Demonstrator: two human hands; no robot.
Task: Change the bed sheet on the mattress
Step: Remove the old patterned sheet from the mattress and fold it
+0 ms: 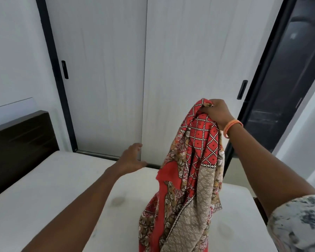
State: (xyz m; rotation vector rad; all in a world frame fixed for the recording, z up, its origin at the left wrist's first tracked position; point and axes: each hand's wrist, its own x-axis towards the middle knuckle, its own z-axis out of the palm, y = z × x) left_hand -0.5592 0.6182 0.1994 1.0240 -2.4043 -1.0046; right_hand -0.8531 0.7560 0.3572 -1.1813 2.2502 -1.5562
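Red sheet [195,160] in right hand [216,113]

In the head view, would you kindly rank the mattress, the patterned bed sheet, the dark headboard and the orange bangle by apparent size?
1. mattress
2. patterned bed sheet
3. dark headboard, partly cut off, so this rank is unsure
4. orange bangle

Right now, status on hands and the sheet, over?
Right hand grips bunched red patterned sheet, held up, lower end on the bare mattress. Left hand open, reaching forward, holding nothing. Nothing else on the mattress.
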